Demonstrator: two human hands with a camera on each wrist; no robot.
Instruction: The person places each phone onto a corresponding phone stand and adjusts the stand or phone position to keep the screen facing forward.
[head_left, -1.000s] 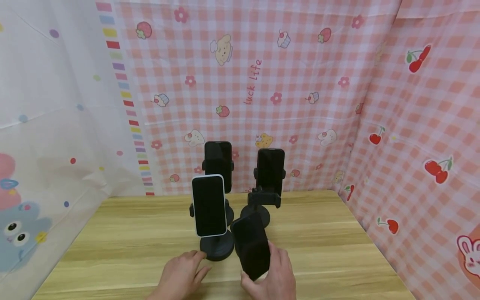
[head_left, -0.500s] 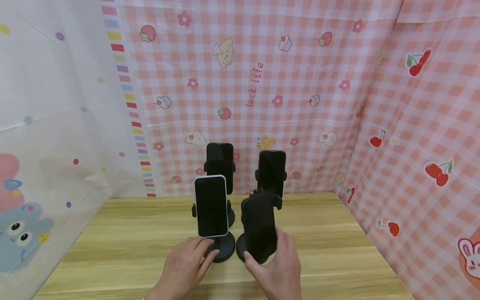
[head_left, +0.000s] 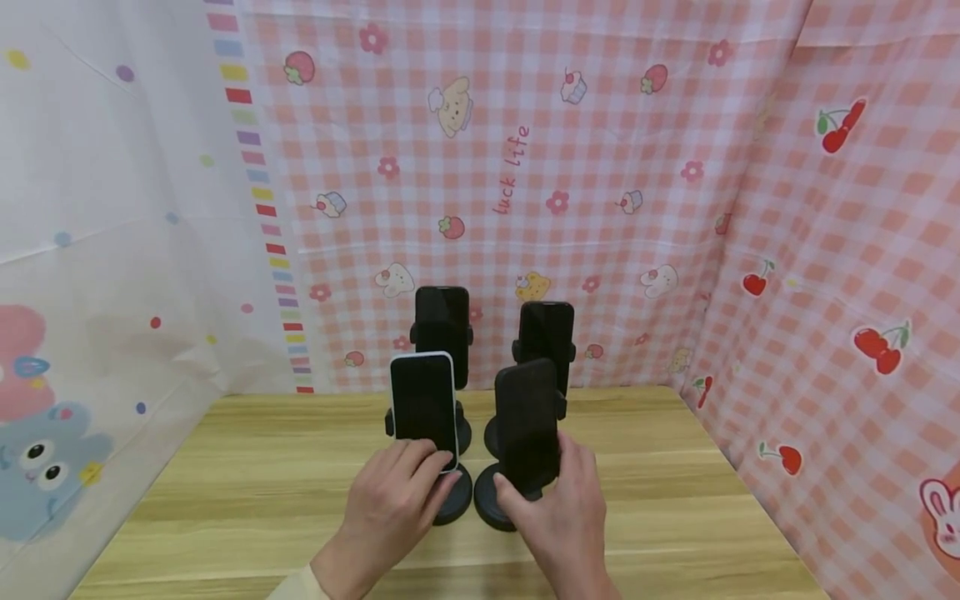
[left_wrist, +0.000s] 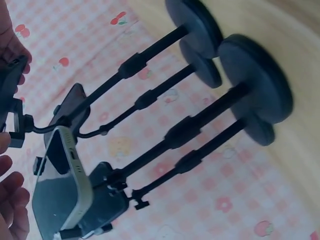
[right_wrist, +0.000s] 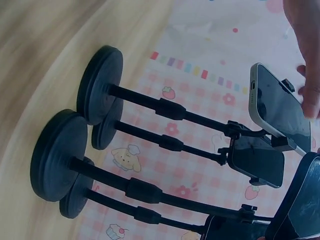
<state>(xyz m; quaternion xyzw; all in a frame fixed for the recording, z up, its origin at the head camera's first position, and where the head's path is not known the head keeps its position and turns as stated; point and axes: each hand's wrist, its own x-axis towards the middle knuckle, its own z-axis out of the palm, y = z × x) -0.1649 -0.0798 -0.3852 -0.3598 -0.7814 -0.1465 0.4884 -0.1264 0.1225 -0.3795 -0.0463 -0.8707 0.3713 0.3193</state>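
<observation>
My right hand [head_left: 564, 508] grips the lower part of a black phone [head_left: 527, 408], thumb on its left and fingers on its right. The phone stands upright at the clamp [left_wrist: 18, 125] of the front right phone stand [head_left: 491, 500]; whether the clamp is tight on it cannot be told. A white-edged phone [head_left: 422, 392] sits in the clamp of the front left stand [right_wrist: 102, 85]. My left hand [head_left: 397, 500] is near that phone's lower end, fingers loosely bent. The right wrist view shows these fingers [right_wrist: 311, 95] in front of its screen, holding nothing.
Two more stands behind carry black phones, one at the rear left [head_left: 442, 325] and one at the rear right [head_left: 547, 333]. The round bases [right_wrist: 60, 155] stand close together on the wooden table [head_left: 225, 500]. Patterned cloth [head_left: 480, 167] hangs at the back and sides.
My right hand has brought the tilted black phone up and forward to the front right clamp, now upright. My left hand has moved up and right toward the white-edged phone.
</observation>
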